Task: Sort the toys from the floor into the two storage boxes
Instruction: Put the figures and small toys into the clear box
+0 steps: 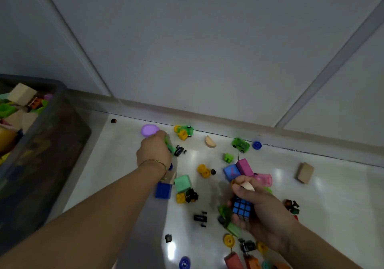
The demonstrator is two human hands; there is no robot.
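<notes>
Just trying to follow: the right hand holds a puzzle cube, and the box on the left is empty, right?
Not empty. The right hand does hold the puzzle cube, but the head view shows the box on the left holding wooden blocks and other toys.

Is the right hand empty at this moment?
No, the right hand grips a blue-faced puzzle cube together with a pale wooden piece.

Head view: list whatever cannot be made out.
- Box: cut off by the left edge; the second box is out of view.
- Green toy: mostly hidden by the left hand gripping it.
- Right hand: holds a cube and wooden piece; anything beneath is hidden.
- Black bit: too small to identify.
- Red block: cut by the bottom edge.
</notes>
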